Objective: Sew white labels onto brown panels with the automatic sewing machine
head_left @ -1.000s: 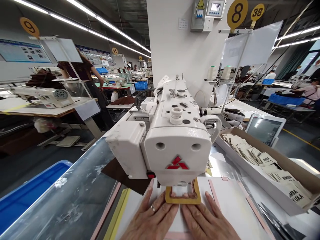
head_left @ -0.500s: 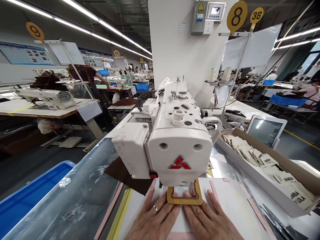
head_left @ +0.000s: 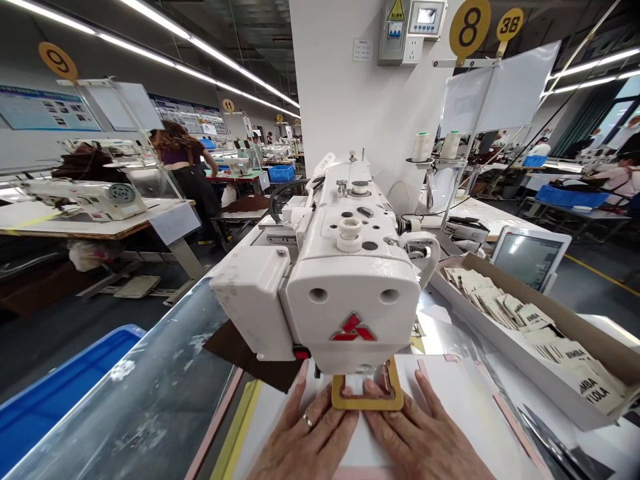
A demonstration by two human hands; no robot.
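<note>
Both hands lie flat, fingers spread, on a white sheet (head_left: 457, 400) beneath the head of a white sewing machine (head_left: 353, 287). My left hand (head_left: 307, 437), with a ring on one finger, presses to the left of a brass-coloured clamp frame (head_left: 367, 403). On the other side, my right hand (head_left: 423, 433) rests with its fingertips at the frame. Some fingertips show through the frame's opening; others pass partly behind its edge. Pink strips and a yellow strip (head_left: 237, 427) border the sheet. A dark brown piece (head_left: 250, 357) lies left under the machine. The needle area is hidden.
At right stands a long cardboard box (head_left: 520, 363) of printed cream labels, with scissors (head_left: 547, 443) in front and a tablet (head_left: 530, 260) behind. A blue bin (head_left: 75, 393) is at lower left. A person (head_left: 185, 167) stands by tables further back.
My view shifts slightly, so the machine appears a little further left. Both hands stay flat beside the frame. The person in the background at left is more upright.
</note>
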